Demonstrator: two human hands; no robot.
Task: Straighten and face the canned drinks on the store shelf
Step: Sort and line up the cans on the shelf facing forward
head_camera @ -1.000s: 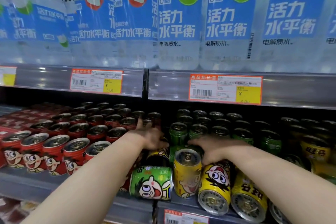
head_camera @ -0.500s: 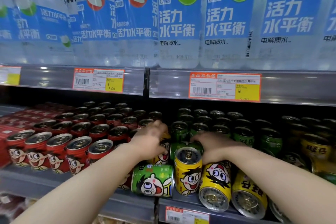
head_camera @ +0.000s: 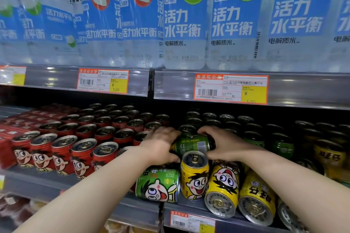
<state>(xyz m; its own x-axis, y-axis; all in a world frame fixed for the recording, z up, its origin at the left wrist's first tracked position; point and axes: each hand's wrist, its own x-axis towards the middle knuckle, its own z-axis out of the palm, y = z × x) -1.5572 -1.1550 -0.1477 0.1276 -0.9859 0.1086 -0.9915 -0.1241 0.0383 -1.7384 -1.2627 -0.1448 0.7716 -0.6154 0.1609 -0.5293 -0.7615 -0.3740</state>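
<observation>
A green can [head_camera: 191,144] lies sideways above the front row, barcode facing me. My left hand [head_camera: 161,145] grips its left end and my right hand [head_camera: 223,143] grips its right end. Just below stands an upright yellow can [head_camera: 195,175] with a cartoon face. Left of it a second green can [head_camera: 158,185] lies on its side. To the right, two yellow cans [head_camera: 222,189] [head_camera: 256,197] are tipped forward with their bottoms toward me. Upright green cans [head_camera: 253,137] fill the rows behind.
Neat rows of red cans [head_camera: 62,155] stand at the left of the lower shelf [head_camera: 47,183]. Darker yellow cans [head_camera: 328,157] sit at the far right. Large water bottles [head_camera: 185,21] line the upper shelf, with price tags [head_camera: 231,89] on its rail.
Both hands have come together and lifted the sideways green can into view from behind the upright yellow can. The camera has shifted slightly.
</observation>
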